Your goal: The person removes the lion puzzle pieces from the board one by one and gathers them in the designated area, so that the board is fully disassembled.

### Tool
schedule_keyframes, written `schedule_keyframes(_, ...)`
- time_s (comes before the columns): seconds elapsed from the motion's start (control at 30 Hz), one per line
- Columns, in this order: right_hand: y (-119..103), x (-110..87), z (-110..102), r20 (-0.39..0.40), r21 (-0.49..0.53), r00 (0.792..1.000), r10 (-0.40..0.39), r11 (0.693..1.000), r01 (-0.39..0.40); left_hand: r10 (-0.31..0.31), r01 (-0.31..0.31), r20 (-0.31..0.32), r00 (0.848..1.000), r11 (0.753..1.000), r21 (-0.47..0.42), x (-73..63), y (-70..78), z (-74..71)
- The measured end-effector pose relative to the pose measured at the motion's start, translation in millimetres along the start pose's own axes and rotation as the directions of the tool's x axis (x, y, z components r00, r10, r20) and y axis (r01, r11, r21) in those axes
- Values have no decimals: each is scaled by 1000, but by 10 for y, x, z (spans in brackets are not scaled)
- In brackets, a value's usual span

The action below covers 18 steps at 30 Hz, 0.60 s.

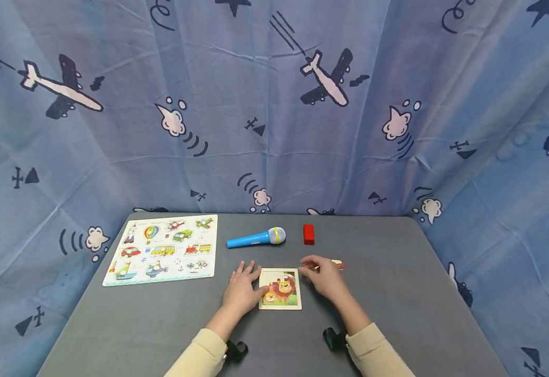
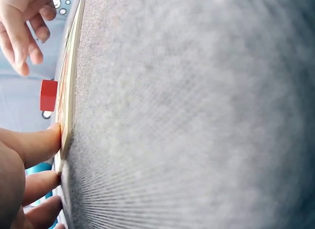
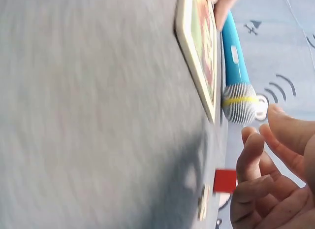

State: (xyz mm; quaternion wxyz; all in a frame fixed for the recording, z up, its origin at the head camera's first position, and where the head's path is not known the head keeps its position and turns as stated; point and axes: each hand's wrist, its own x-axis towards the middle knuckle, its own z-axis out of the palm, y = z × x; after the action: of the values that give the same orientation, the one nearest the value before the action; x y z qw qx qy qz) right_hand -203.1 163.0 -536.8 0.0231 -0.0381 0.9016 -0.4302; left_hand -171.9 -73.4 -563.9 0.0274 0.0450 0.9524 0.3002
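Note:
A small square lion puzzle in a pale wooden frame point(image 1: 280, 307) lies flat on the grey table. My left hand point(image 1: 241, 292) rests at its left side, fingers spread, with the thumb on the picture. In the left wrist view, that thumb point(image 2: 42, 143) presses the board near its edge. Over the board's upper right corner hovers my right hand point(image 1: 323, 277), its fingers loosely bent. The right wrist view shows nothing between this hand's thumb and fingers point(image 3: 253, 155). Partly hidden behind the right hand are small coloured pieces point(image 1: 339, 265) on the table.
A blue toy microphone point(image 1: 250, 240) with a grey head lies behind the puzzle. To its right is a red block point(image 1: 309, 234). A large board with vehicle pictures point(image 1: 161, 251) covers the table's left back. Patterned blue curtain point(image 1: 265, 104) hangs along the back and sides.

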Motion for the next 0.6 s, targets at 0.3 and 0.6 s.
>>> schedule_keyframes(0.3,-127,-32,226,73,0,996,-46,999,46,-4,4,-4,1000,1000,19,-4,8,8)
schedule_keyframes(0.6,-167,29,354,158,-210,986,-58,973,90,7,-7,-6,1000,1000,7,-2,-2,4)
